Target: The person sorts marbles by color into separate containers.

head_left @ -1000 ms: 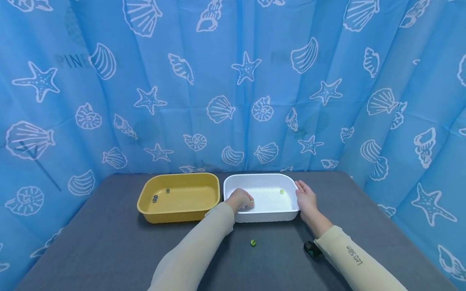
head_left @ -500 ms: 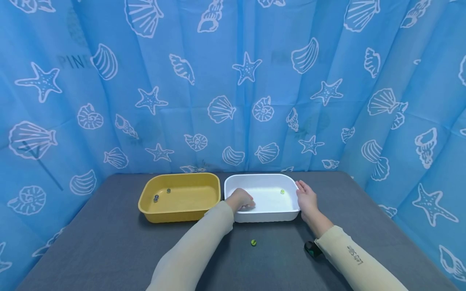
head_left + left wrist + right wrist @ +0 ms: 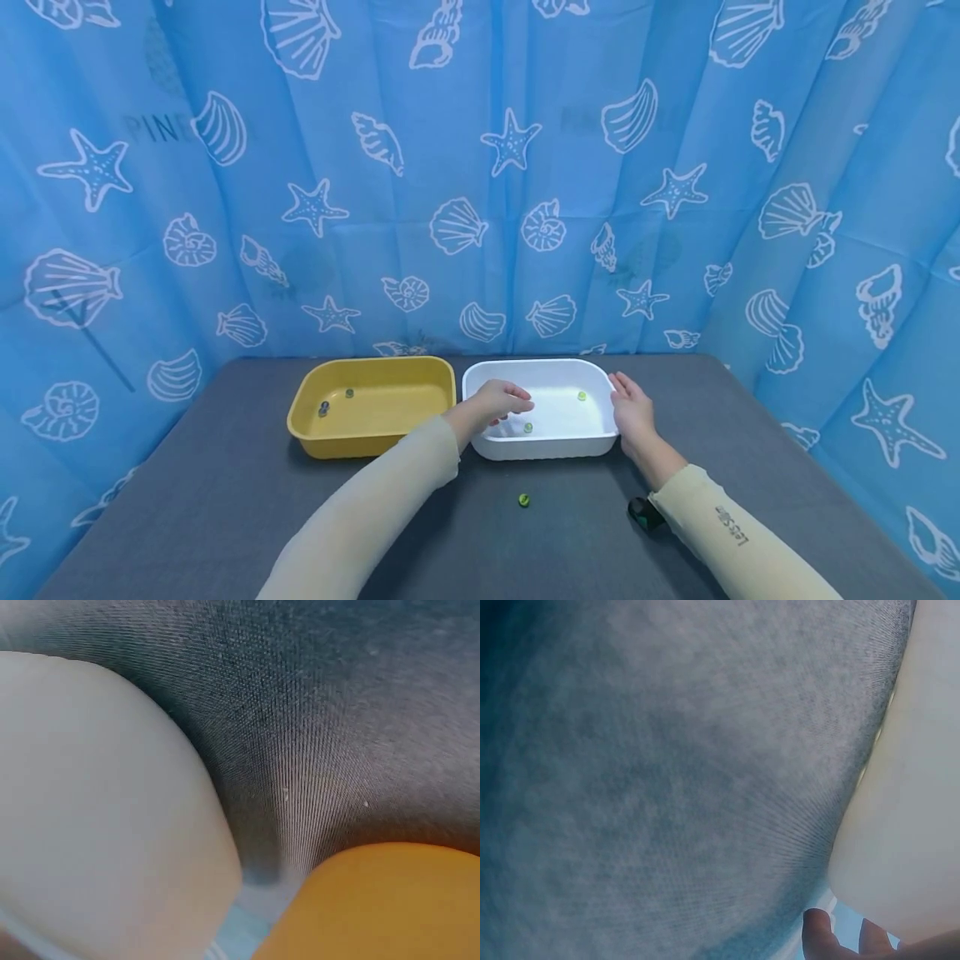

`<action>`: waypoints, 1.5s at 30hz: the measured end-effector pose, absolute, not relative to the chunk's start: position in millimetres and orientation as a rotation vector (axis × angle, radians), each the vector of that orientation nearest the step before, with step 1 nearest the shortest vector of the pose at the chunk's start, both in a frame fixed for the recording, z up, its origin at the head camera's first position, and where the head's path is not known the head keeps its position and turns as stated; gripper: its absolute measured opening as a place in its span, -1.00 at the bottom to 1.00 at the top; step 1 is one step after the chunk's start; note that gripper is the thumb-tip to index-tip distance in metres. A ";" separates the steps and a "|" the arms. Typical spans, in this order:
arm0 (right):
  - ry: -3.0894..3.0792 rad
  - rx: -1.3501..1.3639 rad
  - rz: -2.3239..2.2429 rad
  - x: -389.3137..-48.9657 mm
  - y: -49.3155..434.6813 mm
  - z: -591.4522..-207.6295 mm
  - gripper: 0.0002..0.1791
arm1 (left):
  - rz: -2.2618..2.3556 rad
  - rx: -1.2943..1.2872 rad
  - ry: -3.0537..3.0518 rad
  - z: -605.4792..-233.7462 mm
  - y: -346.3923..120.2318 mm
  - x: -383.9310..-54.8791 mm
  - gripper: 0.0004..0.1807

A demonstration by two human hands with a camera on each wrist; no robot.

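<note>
In the head view my left hand (image 3: 498, 402) hangs over the left part of the white tub (image 3: 551, 450), fingers loosely bent, with nothing seen between them. Just below and to its right a small round green piece (image 3: 528, 427) lies on the tub floor. Another green piece (image 3: 582, 396) sits further back in the tub, to the right. My right hand (image 3: 633, 412) rests against the tub's right wall with extended fingers. Its fingertips (image 3: 819, 930) show beside that wall in the right wrist view. A third green piece (image 3: 523, 500) lies on the table in front.
A yellow tub (image 3: 408, 404) stands close to the left of the white one, holding several small dark grey pieces (image 3: 323, 409). A black object (image 3: 645, 513) lies beside the right forearm on the grey table (image 3: 187, 500). A blue shell-print curtain (image 3: 480, 275) closes off the back.
My left hand has let go of the green piece it was pinching and has lifted slightly back, leaving the piece on the white tub's floor. My right hand has stayed put.
</note>
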State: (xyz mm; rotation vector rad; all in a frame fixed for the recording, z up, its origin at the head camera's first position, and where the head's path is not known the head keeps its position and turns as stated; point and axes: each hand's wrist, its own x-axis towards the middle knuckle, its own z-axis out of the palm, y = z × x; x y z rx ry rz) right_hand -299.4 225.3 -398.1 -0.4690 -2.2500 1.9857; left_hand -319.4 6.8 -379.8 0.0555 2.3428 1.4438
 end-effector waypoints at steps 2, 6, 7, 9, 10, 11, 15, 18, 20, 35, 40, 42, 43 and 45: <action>-2.249 -0.464 1.987 -298.3 224.4 -397.0 -0.43 | 1.466 0.125 2.333 -376.1 3.2 -314.2 -0.76; -2.250 -0.460 1.983 -299.8 224.4 -398.6 -0.43 | 1.495 0.239 2.302 -372.7 -3.8 -304.9 -0.75; -2.251 -0.463 1.982 -300.4 224.4 -399.2 -0.43 | 1.503 0.266 2.291 -371.8 -5.9 -302.1 -0.75; -2.254 -0.463 1.984 -302.4 224.9 -400.9 -0.43 | 1.520 0.315 2.270 -370.1 -10.2 -296.2 -0.74; -2.256 -0.459 1.983 -303.1 225.0 -401.5 -0.43 | 1.535 0.337 2.261 -369.3 -12.3 -293.3 -0.74; -2.257 -0.456 1.984 -303.7 225.0 -401.9 -0.43 | 1.549 0.354 2.256 -368.5 -14.4 -290.5 -0.73; -2.260 -0.453 1.983 -305.6 225.8 -402.9 -0.43 | 1.594 0.430 2.242 -364.7 -21.9 -279.8 -0.71; -2.261 -0.459 1.975 -305.6 225.8 -402.9 -0.43 | 1.562 0.526 2.223 -362.9 -27.9 -271.1 -0.69; -2.261 -0.458 1.974 -305.5 225.7 -403.3 -0.43 | 1.519 0.613 2.209 -363.1 -32.1 -264.4 -0.68; -2.242 -0.485 1.963 -315.0 230.6 -414.4 -0.43 | 1.317 0.710 2.151 -395.2 -47.6 -241.0 -0.67; -2.233 -0.462 1.988 -301.1 223.0 -400.3 -0.43 | 1.292 0.742 2.211 -403.4 -45.2 -239.7 -0.66; -2.234 -0.462 1.995 -301.5 223.6 -400.3 -0.43 | 1.274 0.738 2.244 -405.8 -43.4 -238.2 -0.66; -2.234 -0.459 1.998 -301.8 223.8 -400.5 -0.43 | 1.264 0.734 2.259 -407.0 -42.3 -237.4 -0.67; -2.236 -0.458 2.000 -303.2 224.8 -402.1 -0.43 | 1.242 0.722 2.278 -409.5 -39.9 -236.0 -0.67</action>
